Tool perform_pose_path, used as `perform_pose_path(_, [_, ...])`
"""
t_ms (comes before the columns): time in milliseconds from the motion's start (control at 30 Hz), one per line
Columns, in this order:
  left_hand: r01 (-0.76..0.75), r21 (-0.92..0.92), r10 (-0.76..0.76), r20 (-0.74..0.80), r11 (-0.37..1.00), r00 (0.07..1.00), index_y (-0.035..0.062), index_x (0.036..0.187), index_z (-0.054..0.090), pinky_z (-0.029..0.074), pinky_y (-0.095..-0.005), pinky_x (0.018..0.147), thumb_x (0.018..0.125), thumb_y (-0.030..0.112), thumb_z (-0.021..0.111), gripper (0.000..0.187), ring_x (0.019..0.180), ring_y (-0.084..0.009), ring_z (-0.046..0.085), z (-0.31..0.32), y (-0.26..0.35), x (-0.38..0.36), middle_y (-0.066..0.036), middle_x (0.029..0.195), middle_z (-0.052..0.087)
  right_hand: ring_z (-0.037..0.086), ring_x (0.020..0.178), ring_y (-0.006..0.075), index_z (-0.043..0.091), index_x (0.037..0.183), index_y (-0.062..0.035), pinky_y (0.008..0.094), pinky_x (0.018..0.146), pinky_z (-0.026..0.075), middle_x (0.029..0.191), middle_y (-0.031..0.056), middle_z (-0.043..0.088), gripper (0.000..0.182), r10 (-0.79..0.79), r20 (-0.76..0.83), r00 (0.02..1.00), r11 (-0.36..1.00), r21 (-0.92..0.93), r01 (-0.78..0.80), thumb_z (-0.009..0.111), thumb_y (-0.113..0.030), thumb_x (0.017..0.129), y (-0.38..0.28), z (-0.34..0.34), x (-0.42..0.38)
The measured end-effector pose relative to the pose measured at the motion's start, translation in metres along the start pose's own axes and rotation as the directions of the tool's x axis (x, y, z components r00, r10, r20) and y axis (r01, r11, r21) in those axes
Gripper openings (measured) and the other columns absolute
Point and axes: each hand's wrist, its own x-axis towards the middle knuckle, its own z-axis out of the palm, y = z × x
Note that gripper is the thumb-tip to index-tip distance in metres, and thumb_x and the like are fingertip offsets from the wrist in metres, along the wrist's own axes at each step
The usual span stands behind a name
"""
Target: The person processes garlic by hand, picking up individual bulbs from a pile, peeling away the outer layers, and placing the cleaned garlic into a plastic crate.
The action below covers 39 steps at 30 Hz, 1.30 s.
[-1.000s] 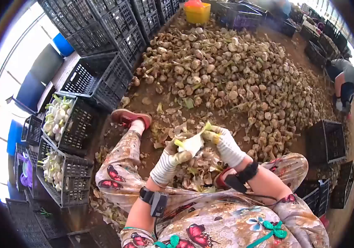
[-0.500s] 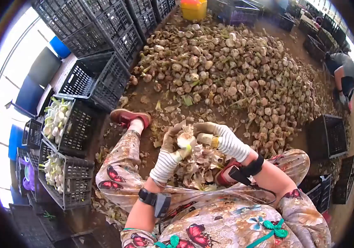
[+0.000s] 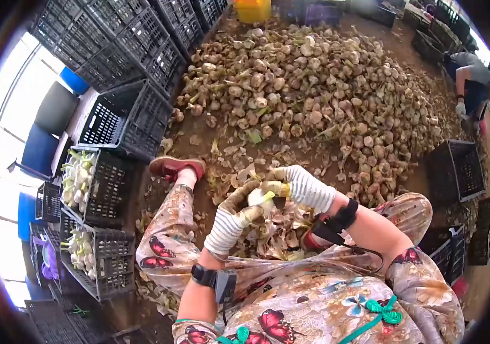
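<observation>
Both my gloved hands are closed around one white garlic bulb [image 3: 259, 198] over my lap. My left hand [image 3: 232, 218] cups it from below, thumb against the bulb. My right hand [image 3: 293, 186] pinches its top from the right. Below the hands lies a heap of peeled garlic skins [image 3: 276, 235] between my feet. A large pile of unpeeled garlic bulbs [image 3: 313, 97] covers the ground just beyond.
Two black crates with cleaned white garlic [image 3: 79, 178] [image 3: 81, 252] stand at my left. An empty black crate [image 3: 124, 117] sits behind them, stacked crates [image 3: 124, 40] further back. More black crates [image 3: 459, 169] stand at the right. Another person [image 3: 468, 80] crouches at the far right.
The long leaf and loose skin seen a second ago are gone from the bulb. My hands have drawn closer together on it and lower in view.
</observation>
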Motion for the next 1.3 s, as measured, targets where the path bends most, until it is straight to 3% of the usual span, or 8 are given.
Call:
perform_pose_path(400, [0.02, 0.012, -0.021, 0.079, 1.0, 0.997, 0.0029, 0.119, 0.051, 0.052, -0.0293, 0.077, 0.073, 0.017, 0.073, 0.053, 0.095, -0.0159, 0.059, -0.012, -0.01, 0.006, -0.008, 0.108, 0.059, 0.056, 0.07, 0.0113, 0.061, 0.093, 0.0005, 0.0278, 0.064, 0.047, 0.077, 0.0107, 0.063, 0.02, -0.281, -0.086, 0.956, 0.859, -0.467, 0.21, 0.065, -0.017, 0.084, 0.0, 0.004, -0.015])
perform_pose_path(700, [-0.146, -0.262, 0.111, -0.142, 0.954, 0.984, 0.0015, 0.117, 0.054, 0.052, -0.0306, 0.08, 0.087, 0.014, 0.061, 0.034, 0.095, -0.0164, 0.06, -0.008, -0.025, 0.004, -0.009, 0.109, 0.061, 0.055, 0.08, 0.0085, 0.059, 0.102, 0.0015, 0.0252, 0.07, 0.046, 0.09, 0.0032, 0.063, 0.024, -0.256, -0.148, 0.955, 0.963, 0.046, 0.266, 0.062, -0.016, 0.086, 0.012, 0.025, -0.015])
perform_pose_path(767, [-0.196, -0.263, 0.152, -0.178, 0.945, 0.972, 0.0025, 0.115, 0.054, 0.052, -0.0297, 0.079, 0.087, 0.023, 0.063, 0.036, 0.094, -0.0173, 0.06, -0.012, -0.035, 0.005, -0.009, 0.106, 0.061, 0.053, 0.073, 0.0079, 0.06, 0.1, -0.0004, 0.0249, 0.065, 0.046, 0.082, 0.0022, 0.063, 0.018, -0.002, -0.199, 0.98, 0.999, -0.04, -0.006, 0.059, -0.013, 0.087, 0.01, 0.017, -0.01])
perform_pose_path(833, [-0.173, -0.345, 0.119, -0.173, 0.923, 0.978, 0.0033, 0.117, 0.051, 0.051, -0.0295, 0.079, 0.088, 0.027, 0.062, 0.04, 0.094, -0.0188, 0.059, -0.015, -0.028, 0.004, -0.01, 0.106, 0.06, 0.055, 0.067, 0.0094, 0.06, 0.097, 0.0, 0.0266, 0.06, 0.047, 0.077, 0.0066, 0.063, 0.02, -0.213, -0.351, 0.912, 0.863, -0.505, 0.007, 0.061, -0.015, 0.085, 0.077, -0.011, 0.022])
perform_pose_path(900, [-0.215, -0.418, 0.14, -0.203, 0.883, 0.969, 0.003, 0.118, 0.05, 0.052, -0.0339, 0.081, 0.09, 0.028, 0.058, 0.039, 0.094, -0.0206, 0.059, -0.029, -0.036, 0.007, -0.01, 0.105, 0.06, 0.063, 0.076, 0.0295, 0.062, 0.096, -0.0025, 0.0358, 0.065, 0.049, 0.086, 0.0195, 0.065, 0.024, 0.041, -0.152, 0.987, 0.708, -0.693, -0.136, 0.061, -0.021, 0.081, 0.075, -0.024, 0.008])
perform_pose_path(1000, [-0.173, -0.629, 0.095, -0.156, 0.758, 0.983, 0.0036, 0.117, 0.051, 0.051, -0.0398, 0.085, 0.092, 0.03, 0.053, 0.036, 0.094, -0.0245, 0.06, -0.047, -0.05, 0.01, -0.01, 0.106, 0.061, 0.064, 0.082, 0.031, 0.063, 0.098, -0.0023, 0.0377, 0.07, 0.049, 0.088, 0.0195, 0.065, 0.029, -0.092, 0.018, 0.996, 0.776, -0.625, 0.083, 0.062, -0.024, 0.079, 0.097, -0.024, 0.004])
perform_pose_path(1100, [-0.044, -0.823, -0.008, -0.058, 0.567, 0.998, 0.0057, 0.111, 0.055, 0.052, -0.0432, 0.084, 0.09, 0.037, 0.054, 0.038, 0.094, -0.0251, 0.06, -0.036, -0.032, 0.004, -0.011, 0.103, 0.063, 0.063, 0.083, 0.0205, 0.062, 0.106, -0.0031, 0.033, 0.074, 0.048, 0.091, 0.0174, 0.066, 0.034, 0.247, -0.109, 0.963, 0.786, -0.559, -0.265, 0.065, -0.024, 0.079, 0.059, -0.011, 0.001])
perform_pose_path(1300, [-0.287, -0.782, -0.21, -0.464, 0.553, 0.861, 0.0068, 0.105, 0.052, 0.057, -0.0478, 0.063, 0.094, 0.028, 0.048, 0.024, 0.074, -0.0273, 0.063, -0.085, -0.024, -0.019, -0.011, 0.087, 0.062, 0.055, 0.072, 0.0103, 0.064, 0.095, 0.0034, 0.0285, 0.068, 0.047, 0.08, 0.0127, 0.066, 0.029, 0.089, -0.105, 0.99, 0.772, -0.621, -0.135, 0.067, -0.022, 0.081, 0.084, -0.031, 0.011])
